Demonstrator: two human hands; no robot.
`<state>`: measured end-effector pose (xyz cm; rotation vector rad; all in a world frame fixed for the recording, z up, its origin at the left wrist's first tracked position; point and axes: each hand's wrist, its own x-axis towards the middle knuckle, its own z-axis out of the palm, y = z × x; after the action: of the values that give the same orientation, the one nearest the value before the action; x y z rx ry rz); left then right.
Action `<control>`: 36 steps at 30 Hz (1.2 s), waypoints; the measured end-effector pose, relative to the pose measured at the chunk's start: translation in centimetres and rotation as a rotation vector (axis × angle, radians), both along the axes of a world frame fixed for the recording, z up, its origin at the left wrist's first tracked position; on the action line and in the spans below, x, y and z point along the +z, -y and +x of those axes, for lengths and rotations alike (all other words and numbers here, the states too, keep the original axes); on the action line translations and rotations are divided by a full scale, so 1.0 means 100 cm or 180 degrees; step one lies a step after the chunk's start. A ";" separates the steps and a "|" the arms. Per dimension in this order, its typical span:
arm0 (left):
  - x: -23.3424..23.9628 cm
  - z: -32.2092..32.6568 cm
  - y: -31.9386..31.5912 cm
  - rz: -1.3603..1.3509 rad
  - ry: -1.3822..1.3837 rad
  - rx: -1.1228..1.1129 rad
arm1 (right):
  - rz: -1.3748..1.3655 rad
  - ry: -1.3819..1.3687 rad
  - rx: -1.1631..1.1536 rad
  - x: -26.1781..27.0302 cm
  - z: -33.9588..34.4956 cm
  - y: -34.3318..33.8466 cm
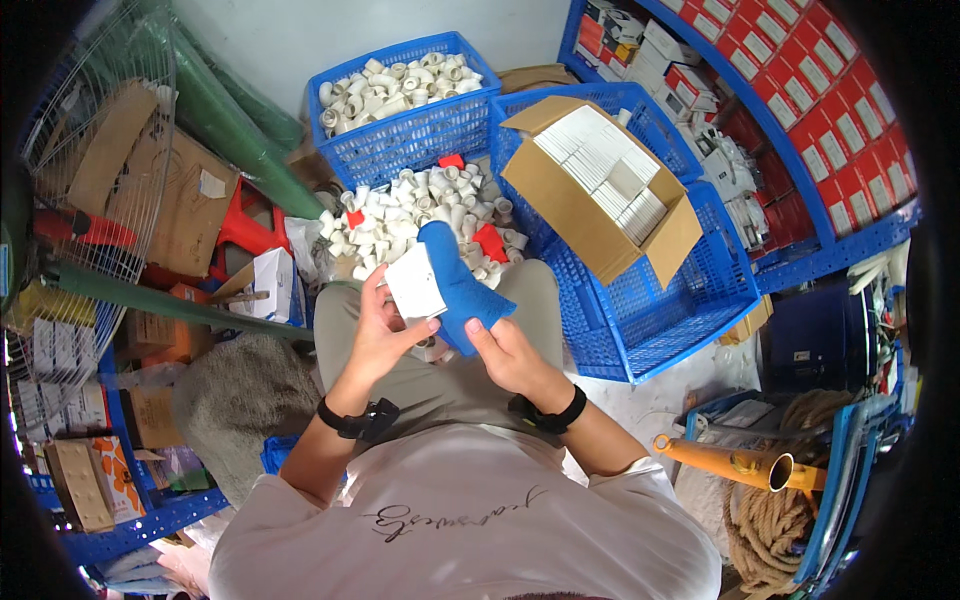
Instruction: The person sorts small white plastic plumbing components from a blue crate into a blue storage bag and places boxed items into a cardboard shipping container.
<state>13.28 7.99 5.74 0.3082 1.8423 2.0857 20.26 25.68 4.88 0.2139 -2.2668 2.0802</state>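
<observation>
My left hand (382, 330) grips a flat white square piece (415, 283) by its left and lower edges. A blue cloth (459, 277) lies against the right side of the white piece, and my right hand (510, 352) holds its lower end between thumb and fingers. Beyond my knees, a heap of white plastic pipe fittings (405, 214) covers the floor, with several red pieces (490, 243) among them. At the right, an open cardboard box (559, 225) full of white flat pieces (600, 161) rests tilted on blue plastic crates.
A blue crate (412, 142) of white fittings stands behind the heap. Another blue crate (682, 330) is near my right knee. Shelving with red boxes (814, 75) rises at the right, above a rope coil (765, 525) and yellow metal tube (720, 457). A red stool (251, 225) stands left.
</observation>
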 end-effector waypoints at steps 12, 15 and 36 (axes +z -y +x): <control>-0.009 0.009 -0.017 0.0584 -0.0094 -0.0071 | -0.0277 -0.0093 0.0553 0.014 0.004 0.023; -0.012 0.018 -0.022 0.0279 -0.0942 -0.0300 | -0.0312 -0.0082 0.0457 0.016 -0.008 0.021; 0.012 0.008 -0.028 0.0367 -0.0937 -0.0226 | -0.1217 0.0377 0.0827 0.020 -0.007 0.025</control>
<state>14.13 10.76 6.91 0.7344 1.8373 2.1966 19.58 23.17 6.91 0.3896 -1.9298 2.6728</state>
